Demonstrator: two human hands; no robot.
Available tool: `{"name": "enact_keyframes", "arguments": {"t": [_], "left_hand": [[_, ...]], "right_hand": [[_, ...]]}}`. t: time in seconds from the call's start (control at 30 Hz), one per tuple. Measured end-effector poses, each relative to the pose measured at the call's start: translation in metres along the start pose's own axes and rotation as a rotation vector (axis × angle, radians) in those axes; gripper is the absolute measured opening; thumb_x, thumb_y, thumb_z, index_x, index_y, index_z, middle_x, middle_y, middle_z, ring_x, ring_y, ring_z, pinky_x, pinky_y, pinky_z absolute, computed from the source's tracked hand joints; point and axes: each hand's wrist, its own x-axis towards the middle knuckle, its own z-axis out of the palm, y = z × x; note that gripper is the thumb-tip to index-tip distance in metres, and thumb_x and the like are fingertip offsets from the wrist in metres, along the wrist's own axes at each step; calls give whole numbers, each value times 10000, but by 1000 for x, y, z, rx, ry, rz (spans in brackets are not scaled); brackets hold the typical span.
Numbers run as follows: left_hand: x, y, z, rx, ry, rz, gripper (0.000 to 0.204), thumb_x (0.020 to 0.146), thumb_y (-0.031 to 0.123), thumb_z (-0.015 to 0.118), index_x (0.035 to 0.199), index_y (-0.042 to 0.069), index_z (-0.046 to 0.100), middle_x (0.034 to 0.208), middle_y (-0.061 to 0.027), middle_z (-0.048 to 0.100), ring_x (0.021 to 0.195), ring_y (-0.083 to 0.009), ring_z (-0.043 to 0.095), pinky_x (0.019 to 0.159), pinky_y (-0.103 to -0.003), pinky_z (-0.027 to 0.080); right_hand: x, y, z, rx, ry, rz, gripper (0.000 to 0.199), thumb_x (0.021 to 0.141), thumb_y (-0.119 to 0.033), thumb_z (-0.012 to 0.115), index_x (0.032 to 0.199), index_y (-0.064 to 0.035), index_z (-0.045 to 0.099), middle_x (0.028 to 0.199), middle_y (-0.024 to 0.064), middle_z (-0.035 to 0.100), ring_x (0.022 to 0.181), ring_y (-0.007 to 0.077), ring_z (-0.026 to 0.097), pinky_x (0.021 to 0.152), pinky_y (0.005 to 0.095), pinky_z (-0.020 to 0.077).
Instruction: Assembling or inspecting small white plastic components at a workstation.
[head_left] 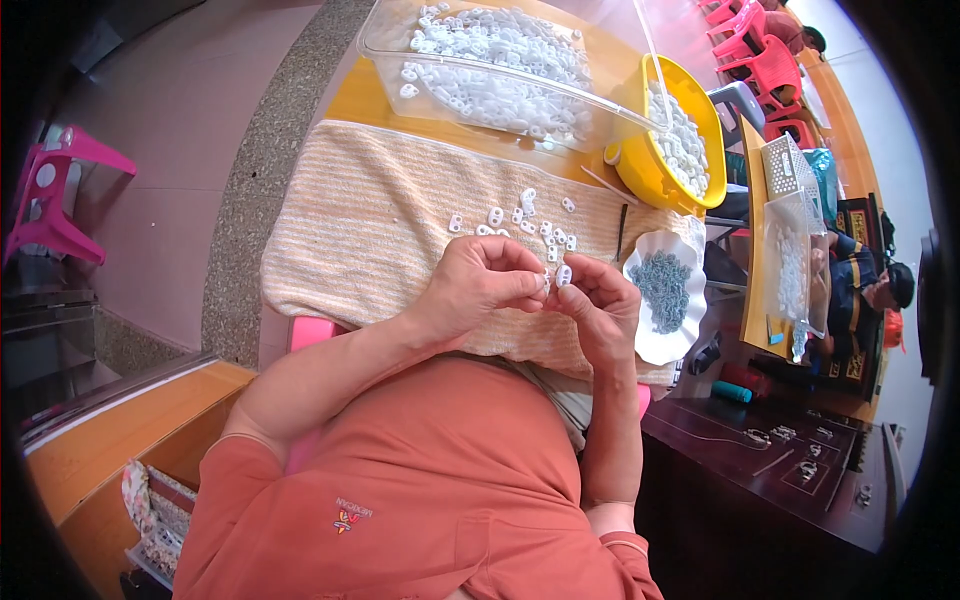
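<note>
One white plastic piece (564, 275) in hand, above the near part of the striped towel (370, 200). Right hand (605, 300): thumb and forefinger pinch this piece. Left hand (485, 280): thumb and forefinger pressed together just beside it; whether a small part sits between them cannot be told.

Loose white pieces (496, 215) lie scattered on the towel beyond the hands. Clear tub (372, 48) holds a large heap of similar pieces; yellow bin (632, 165) is also well filled. Scalloped white dish (655, 350), at the right, holds many small grey-blue parts (662, 290).

Progress, as judged: the piece in hand is mid-handling, with plenty of stock left. Which pieces are finished, if any, cannot be told.
</note>
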Motion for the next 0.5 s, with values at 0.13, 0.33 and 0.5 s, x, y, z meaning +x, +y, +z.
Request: {"name": "enact_keyframes", "arguments": {"t": [0.13,0.33,0.5], "left_hand": [[0,0,0,8,14,-5,95,836,14,655,924,-19,642,861,-85,661,777,-138,649,697,-255,562],[0,0,0,9,23,-14,90,835,14,656,920,-14,642,862,-81,660,780,-137,650,696,-256,563],[-1,-2,1,-3,8,-14,87,837,19,656,918,-8,644,860,-74,659,774,-133,647,695,-257,561]], "right_hand": [[1,0,0,19,-8,5,350,841,-24,669,1164,59,564,883,107,668,769,163,661,713,277,561],[0,-2,0,13,-7,31,349,841,-20,667,1165,63,566,885,111,669,772,168,663,728,287,563],[-1,-1,-2,-22,-25,29,346,842,-10,662,1166,69,571,892,118,670,783,172,664,739,300,565]]}}
